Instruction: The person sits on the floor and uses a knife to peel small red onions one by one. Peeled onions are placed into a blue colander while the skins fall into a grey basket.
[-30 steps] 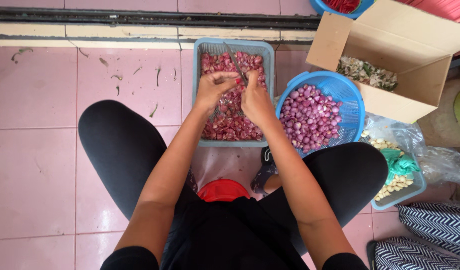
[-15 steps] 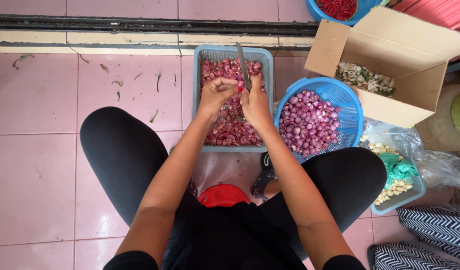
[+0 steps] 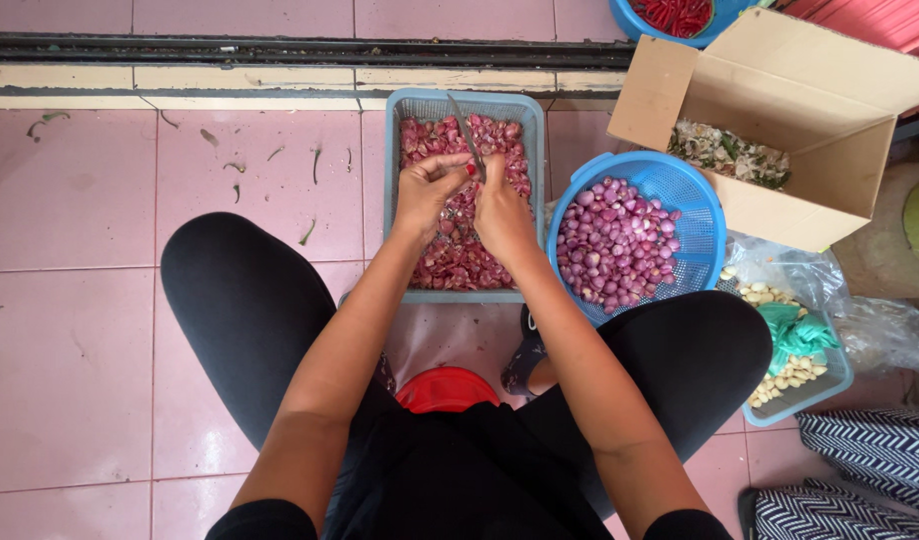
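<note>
My left hand (image 3: 430,190) and my right hand (image 3: 502,208) meet above a grey rectangular basket (image 3: 392,200) filled with shallots and reddish skins. A small knife (image 3: 470,140) sticks up from my right hand, its blade pointing away from me. My left hand pinches a small shallot, mostly hidden by my fingers, against the blade. To the right stands a round blue basket (image 3: 702,215) holding peeled purple shallots (image 3: 615,240).
An open cardboard box (image 3: 810,120) with dry peelings sits at the right. A tray of garlic cloves (image 3: 785,375) with a green cloth lies beside my right knee. A blue bowl of red chillies (image 3: 675,15) stands at the top. A red stool (image 3: 445,388) shows between my legs.
Both hands have stayed together over the grey basket, shifting slightly. The knife blade has tilted from flat over the shallots to pointing upward.
</note>
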{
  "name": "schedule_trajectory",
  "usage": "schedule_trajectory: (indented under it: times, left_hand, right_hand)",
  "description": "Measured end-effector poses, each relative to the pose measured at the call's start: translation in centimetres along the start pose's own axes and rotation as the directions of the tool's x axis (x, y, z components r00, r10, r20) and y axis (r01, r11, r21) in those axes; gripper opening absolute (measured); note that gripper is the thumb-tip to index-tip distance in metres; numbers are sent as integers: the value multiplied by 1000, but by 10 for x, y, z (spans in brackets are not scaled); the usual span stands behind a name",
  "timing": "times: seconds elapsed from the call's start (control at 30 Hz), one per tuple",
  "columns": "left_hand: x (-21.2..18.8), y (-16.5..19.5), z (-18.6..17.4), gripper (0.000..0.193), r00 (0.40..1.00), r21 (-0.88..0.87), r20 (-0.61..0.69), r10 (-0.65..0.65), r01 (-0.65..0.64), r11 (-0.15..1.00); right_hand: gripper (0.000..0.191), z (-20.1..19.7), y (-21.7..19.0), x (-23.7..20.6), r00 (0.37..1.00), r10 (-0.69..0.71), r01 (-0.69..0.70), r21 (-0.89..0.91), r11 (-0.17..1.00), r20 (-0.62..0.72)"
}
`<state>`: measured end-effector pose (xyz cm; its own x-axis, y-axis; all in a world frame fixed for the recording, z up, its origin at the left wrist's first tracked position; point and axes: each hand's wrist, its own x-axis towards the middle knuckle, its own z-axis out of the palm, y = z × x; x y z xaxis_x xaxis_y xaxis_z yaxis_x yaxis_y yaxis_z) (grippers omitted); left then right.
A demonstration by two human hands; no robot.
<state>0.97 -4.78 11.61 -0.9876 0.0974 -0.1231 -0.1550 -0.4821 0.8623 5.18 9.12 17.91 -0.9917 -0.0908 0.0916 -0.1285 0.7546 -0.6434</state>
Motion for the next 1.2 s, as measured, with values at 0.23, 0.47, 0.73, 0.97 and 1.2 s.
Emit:
schedule_trajectory:
  times: [0.23,0.47,0.73,0.97,1.2]
  left_hand:
    - [5,-7,-7,24,998,-20,1,-55,55,998]
    - [7,-8,-9,23,996,-50,-1,-92,91,995]
    - [7,-11,-9,22,996,-38,-38,-86,84,996]
    - [5,-17,-13,21,995,-17,-55,-78,77,997]
    - [7,-17,-13,22,992,-56,-26,-120,119,991]
  right_hand:
    - [36,0,13,3,999,-16,13,83,996,37]
    - [42,-7,19,4,983,-174,179,96,979,-56]
    - [45,-5,2,-4,998,31,-30,-29,999,47]
    - [41,4,5,-6,1000,-22,25,-131,991,19]
    - [44,5,15,-4,998,41,-41,-11,999,56]
